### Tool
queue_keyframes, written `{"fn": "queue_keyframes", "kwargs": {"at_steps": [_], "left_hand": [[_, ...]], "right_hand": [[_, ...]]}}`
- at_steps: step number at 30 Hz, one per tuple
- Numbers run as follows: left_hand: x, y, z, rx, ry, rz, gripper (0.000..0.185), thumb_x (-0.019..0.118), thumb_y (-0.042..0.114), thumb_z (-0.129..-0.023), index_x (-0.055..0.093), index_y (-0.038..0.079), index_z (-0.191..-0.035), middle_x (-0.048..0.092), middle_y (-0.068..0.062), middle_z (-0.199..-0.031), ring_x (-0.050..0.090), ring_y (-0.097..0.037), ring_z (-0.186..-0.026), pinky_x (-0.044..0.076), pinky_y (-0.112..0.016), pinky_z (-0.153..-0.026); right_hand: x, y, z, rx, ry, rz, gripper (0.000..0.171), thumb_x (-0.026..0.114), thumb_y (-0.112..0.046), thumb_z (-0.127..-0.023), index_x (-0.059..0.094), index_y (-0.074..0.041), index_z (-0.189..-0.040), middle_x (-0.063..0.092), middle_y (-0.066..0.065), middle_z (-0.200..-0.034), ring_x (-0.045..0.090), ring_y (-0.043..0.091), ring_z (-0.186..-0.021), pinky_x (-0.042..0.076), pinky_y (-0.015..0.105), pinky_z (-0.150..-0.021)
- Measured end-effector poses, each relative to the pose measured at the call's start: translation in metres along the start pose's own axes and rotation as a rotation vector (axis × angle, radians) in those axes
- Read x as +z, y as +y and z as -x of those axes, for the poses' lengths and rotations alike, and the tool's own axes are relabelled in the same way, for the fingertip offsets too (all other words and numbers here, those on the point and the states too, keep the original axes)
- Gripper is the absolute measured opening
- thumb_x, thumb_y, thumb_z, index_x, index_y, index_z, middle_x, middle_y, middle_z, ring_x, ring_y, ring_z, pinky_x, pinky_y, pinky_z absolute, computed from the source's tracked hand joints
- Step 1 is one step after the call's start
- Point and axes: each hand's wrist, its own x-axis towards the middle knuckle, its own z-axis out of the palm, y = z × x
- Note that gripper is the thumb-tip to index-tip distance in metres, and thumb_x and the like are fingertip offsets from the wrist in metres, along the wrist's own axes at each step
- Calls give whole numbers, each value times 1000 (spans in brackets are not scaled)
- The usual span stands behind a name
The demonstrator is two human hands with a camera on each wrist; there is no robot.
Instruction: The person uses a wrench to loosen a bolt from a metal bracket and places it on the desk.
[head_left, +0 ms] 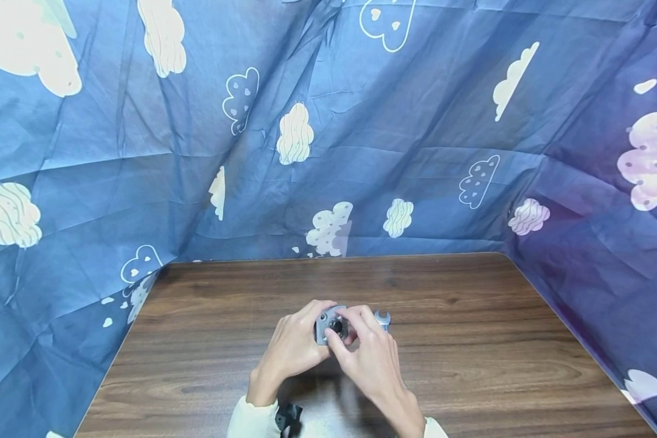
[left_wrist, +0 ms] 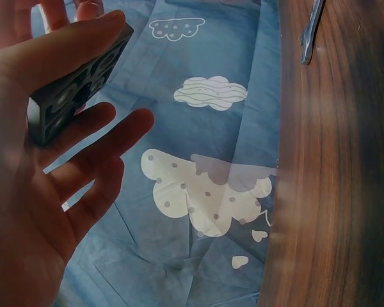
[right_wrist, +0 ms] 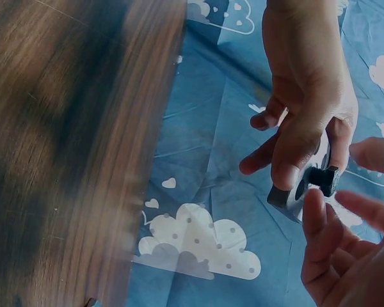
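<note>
A small grey metal block (head_left: pixel 324 325) with holes is held above the wooden table (head_left: pixel 471 365) by my left hand (head_left: pixel 292 347), thumb and fingers gripping its sides. The left wrist view shows the block (left_wrist: pixel 70 86) pinched near my thumb. My right hand (head_left: pixel 369 359) pinches a small black knob-like part (head_left: pixel 336 326) at the block's face. In the right wrist view the black part (right_wrist: pixel 323 179) sits between my fingertips against the block (right_wrist: pixel 287 197). A silver wrench (head_left: pixel 383 319) lies on the table just behind my right hand.
Blue cloth with cloud prints (head_left: pixel 328 134) hangs behind and on both sides of the table. The wrench (left_wrist: pixel 310 32) also shows on the wood in the left wrist view. Bare wood stretches left and right of my hands.
</note>
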Motion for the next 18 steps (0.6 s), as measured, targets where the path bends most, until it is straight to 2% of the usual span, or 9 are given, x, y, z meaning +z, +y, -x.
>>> {"fn": "queue_keyframes", "kwargs": {"at_steps": [5,8,18], "left_hand": [[0,0,0,-2,2,-1,62,83,32,-67,62,22,-124,69,10,-109,64,-6,-76,53,-27,-66],[0,1,-1,-1,3,0,62,83,33,-67,62,21,-124,69,10,-109,64,-6,-75,53,-27,-66],[0,1,-1,10,5,-3,64,84,33,-66,62,20,-124,69,9,-109,62,-5,-72,52,-26,-64]], "right_hand": [[0,-1,-1,61,1,43,25,81,-30,-79,71,-18,-99,63,-13,-81,54,-3,-61,42,20,-54],[0,-2,-1,67,-3,53,18,81,-28,-80,70,-19,-91,62,-14,-76,55,-2,-59,43,20,-53],[1,-1,-1,29,2,39,18,82,-21,-77,70,-18,-91,63,-12,-77,54,-2,-59,42,18,-52]]}}
